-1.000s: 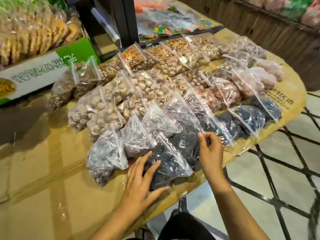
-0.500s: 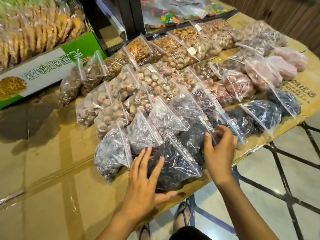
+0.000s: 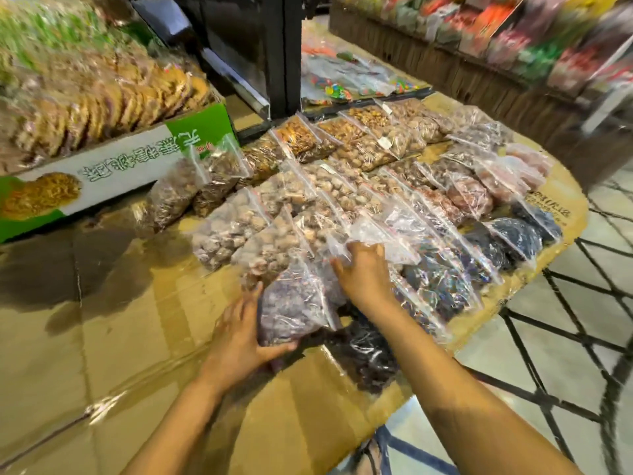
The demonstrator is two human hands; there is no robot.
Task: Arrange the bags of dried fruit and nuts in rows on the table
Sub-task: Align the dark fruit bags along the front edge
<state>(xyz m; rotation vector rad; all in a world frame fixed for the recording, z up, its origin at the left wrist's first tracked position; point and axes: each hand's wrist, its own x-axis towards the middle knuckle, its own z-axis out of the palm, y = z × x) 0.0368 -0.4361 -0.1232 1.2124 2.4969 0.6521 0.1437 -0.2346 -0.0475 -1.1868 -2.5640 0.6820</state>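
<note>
Several clear zip bags of dried fruit and nuts lie in slanted rows on the cardboard-covered table (image 3: 102,354). My left hand (image 3: 243,332) grips the lower left side of a bag of purplish dried fruit (image 3: 291,310) at the near end of the rows. My right hand (image 3: 364,272) is closed on the top flap of the neighbouring clear bag (image 3: 380,234). A bag of black dried fruit (image 3: 370,351) lies under my right forearm. Brown nut bags (image 3: 233,228) fill the rows behind.
A green and white carton (image 3: 113,173) heaped with biscuits stands at the back left. A black post (image 3: 274,53) rises behind the rows. Candy bags (image 3: 342,84) and a blurred shelf (image 3: 513,39) are at the back right. The table edge (image 3: 561,241) drops to tiled floor.
Both hands have moved left from the black-fruit bags. The left hand now holds the purplish bag and the right hand has taken a bag's flap. The camera has swung.
</note>
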